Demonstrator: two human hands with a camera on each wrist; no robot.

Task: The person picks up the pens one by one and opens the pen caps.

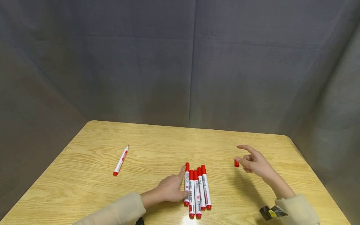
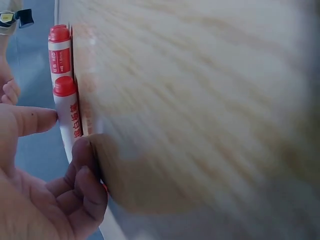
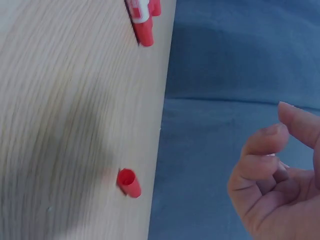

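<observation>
A bunch of several white markers (image 1: 192,193) with red caps and red ends lies side by side on the table. My left hand (image 1: 170,187) touches its left side, the index finger lying along the leftmost marker and the thumb against the near part. In the left wrist view, the thumb meets a marker (image 2: 67,107) and the other fingers bend beside it. My right hand (image 1: 254,164) hovers with loosely bent fingers, holding nothing. Below it stands a loose red marker cap (image 3: 131,184), its hollow end up and apart from the fingers.
An uncapped white marker (image 1: 121,161) lies at the left of the wooden table (image 1: 157,140), its tip pointing away. Grey cloth (image 1: 146,78) hangs behind the table and at both sides. A dark device with a strap (image 1: 272,213) sits at my right wrist.
</observation>
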